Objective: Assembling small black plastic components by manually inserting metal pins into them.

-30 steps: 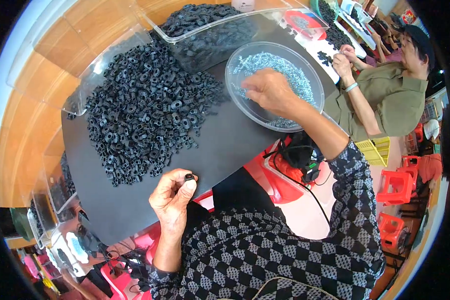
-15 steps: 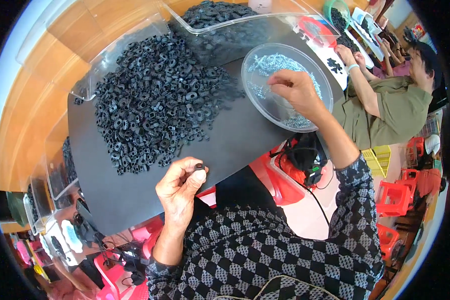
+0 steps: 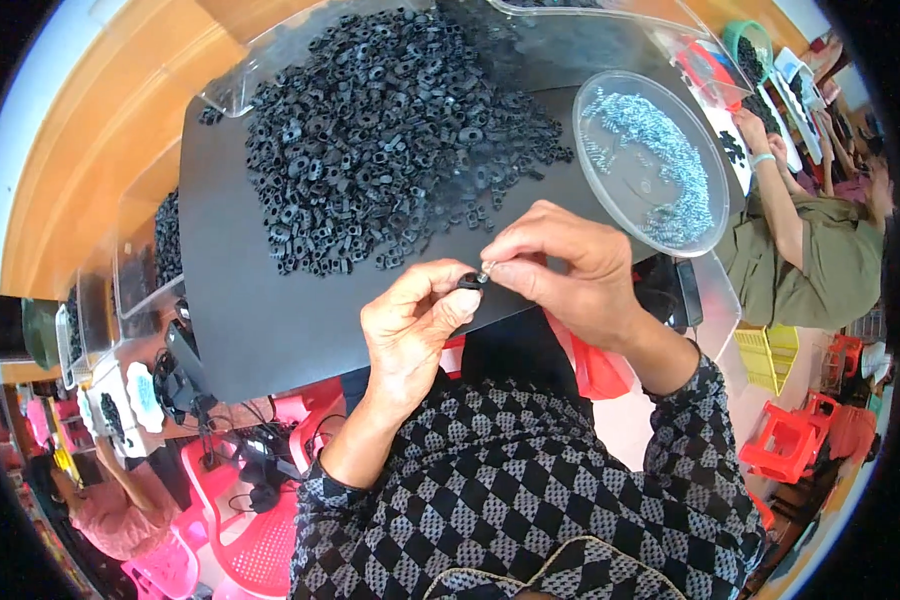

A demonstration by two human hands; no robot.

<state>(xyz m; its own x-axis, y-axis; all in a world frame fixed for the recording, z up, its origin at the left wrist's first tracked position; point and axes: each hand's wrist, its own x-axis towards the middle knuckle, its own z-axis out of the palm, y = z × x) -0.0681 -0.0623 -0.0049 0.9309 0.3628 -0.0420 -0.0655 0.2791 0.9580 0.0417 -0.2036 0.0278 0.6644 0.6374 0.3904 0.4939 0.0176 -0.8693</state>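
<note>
Pinched between thumb and fingers of my left hand is a small black plastic part. My right hand meets it from the right, holding a tiny silvery spring against or right beside the part. Whether the spring sits inside it I cannot tell. Beyond my hands, a large pile of similar black plastic parts covers much of the dark tabletop. To the right stands a round clear shallow tray, with many small silvery-blue springs scattered in it.
Clear plastic bins with black parts stand at the left. A co-worker in an olive shirt works at the right, near a red container. Red stools, a yellow crate and a pink chair stand lower down.
My right hand has left the round tray and come to the black part in my left hand, with a spring at its fingertips. The whole view has shifted, the table now appearing higher.
</note>
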